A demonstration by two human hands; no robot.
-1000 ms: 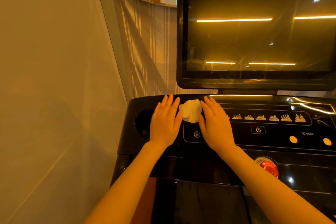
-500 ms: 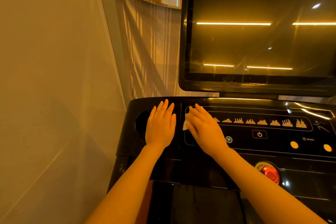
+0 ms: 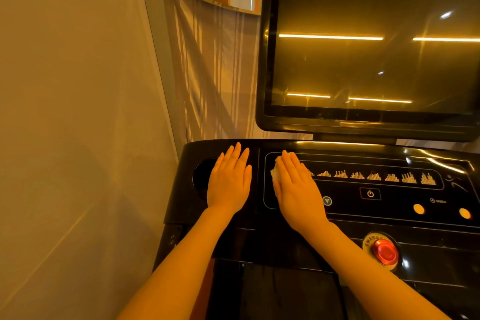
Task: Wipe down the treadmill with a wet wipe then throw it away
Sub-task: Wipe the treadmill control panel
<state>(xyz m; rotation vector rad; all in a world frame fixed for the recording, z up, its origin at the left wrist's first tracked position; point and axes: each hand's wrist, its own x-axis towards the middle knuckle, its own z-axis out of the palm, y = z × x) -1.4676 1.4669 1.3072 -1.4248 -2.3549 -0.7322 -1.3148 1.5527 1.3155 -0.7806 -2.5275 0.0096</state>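
**A:** From the head camera, where is the wipe?

**B:** The wet wipe (image 3: 274,173) lies under the right hand (image 3: 296,189), on the left end of the treadmill console (image 3: 389,218). Only a pale edge shows past the index finger. The fingers (image 3: 291,163) are straight and close together, pressing it flat on the glossy panel rather than curling round it.

**A:** And the other hand?

**B:** The left hand (image 3: 230,182) rests flat just beside it, fingers straight and slightly spread, holding nothing. Its outer edge partly covers the round cup recess (image 3: 201,179).

**A:** How should the wiping go?

**B:** I'd judge it best to keep the palm flat so the whole wipe stays in contact, and sweep in overlapping passes to the right along the row of program icons (image 3: 374,176). Most of the console looks still to be done, and the throwing away comes after.

**A:** Anything in the way?

**B:** The power button (image 3: 370,193) and the arrow key (image 3: 327,200) lie right in the sweep, with two round yellow buttons (image 3: 418,208) further along. A hard press might trigger them, so light pressure there. The red emergency stop (image 3: 384,252) stands proud below the panel and needs going round. The dark screen (image 3: 374,47) rises behind, and a curtain (image 3: 213,73) and wall (image 3: 78,112) close off the left side. No bin is in sight.
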